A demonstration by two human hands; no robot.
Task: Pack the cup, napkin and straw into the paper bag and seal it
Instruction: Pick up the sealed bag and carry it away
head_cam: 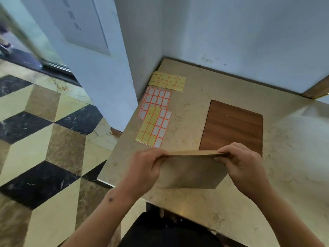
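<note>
A brown paper bag point(191, 171) stands on a pale stone counter point(293, 157), close to the counter's near-left edge. Its top edge is pressed flat into a straight horizontal fold, so the mouth is closed along that line. The cup, napkin and straw cannot be seen.

The left hand point(142, 169) grips the left end of the folded top, fingers curled over the edge and the thumb on the near face of the bag. The right hand point(240, 162) pinches the right end of the same fold, fingers wrapped over the far side and the thumb pressed against the near side. Both forearms reach up from the bottom of the view.

Just behind the bag, a dark wood-grain panel point(233, 125) is set flush into the counter. To the left of the panel, near the wall corner, lie three sheets of sticker labels. A yellow sheet point(167, 81) lies farthest back. A white sheet with orange borders point(156, 98) lies nearer. A part-yellow, part-white sheet point(154, 126) overlaps the white one's near end.

A pale blue wall point(249, 32) rises behind the counter. Left of the counter, the floor point(41, 139) is tiled in a cube pattern of cream, brown and black.
</note>
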